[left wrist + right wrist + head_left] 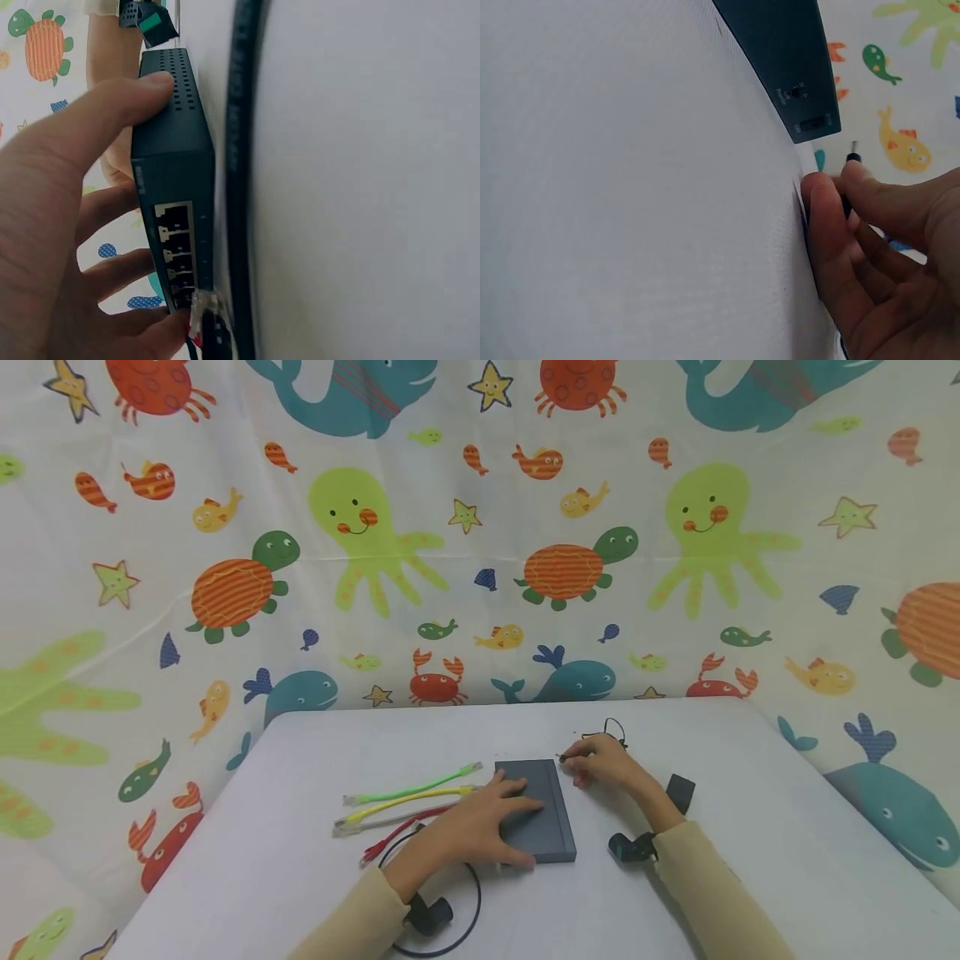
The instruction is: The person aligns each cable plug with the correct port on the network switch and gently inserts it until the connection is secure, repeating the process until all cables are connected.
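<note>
Head view looks down; close wrist views share the box [553,828].

White table [285,818]; behind it, white cloth [480,547] printed with sea creatures [562,572].

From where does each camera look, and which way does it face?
Head: worn on the head, facing forward and down at the table, dark box and patterned backdrop; left hand, right hand and sleeves show.
Left wrist: on that wrist, facing the left hand and the box's ports; right forearm shows behind.
Right wrist: on that wrist, facing the right hand, its pinched dark connector and the box's narrow side.
Head and right wrist share the right hand and box.
</note>
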Tool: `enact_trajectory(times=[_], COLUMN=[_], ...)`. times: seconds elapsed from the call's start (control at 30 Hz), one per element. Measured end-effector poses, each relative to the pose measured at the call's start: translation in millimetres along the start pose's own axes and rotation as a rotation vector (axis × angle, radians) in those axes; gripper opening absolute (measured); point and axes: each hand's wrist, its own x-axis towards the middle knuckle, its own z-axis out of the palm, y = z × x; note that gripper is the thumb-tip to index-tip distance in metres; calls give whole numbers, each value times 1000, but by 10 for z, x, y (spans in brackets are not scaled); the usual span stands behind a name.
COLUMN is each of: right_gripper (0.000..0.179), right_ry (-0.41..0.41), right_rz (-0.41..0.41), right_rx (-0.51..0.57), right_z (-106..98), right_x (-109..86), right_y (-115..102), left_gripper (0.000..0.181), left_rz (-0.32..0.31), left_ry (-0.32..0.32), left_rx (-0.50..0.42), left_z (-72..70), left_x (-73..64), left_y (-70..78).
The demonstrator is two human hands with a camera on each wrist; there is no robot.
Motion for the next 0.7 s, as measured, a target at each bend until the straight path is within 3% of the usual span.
enact_trajectory(times=[0.27, 0.7], right_gripper=[11, 9], right_ry=[-23, 44], right_rz=[37, -59], right_rx=[77, 15], right_z=[3, 109], right_x=[-53, -50], right_y=[91, 213], left_gripper=[73, 75], left_rz=[-7, -7], left_ry=[4, 11], left_rx=[-11, -30], left_z=[-4, 11], left_x=[-7, -4], left_y=[-30, -48])
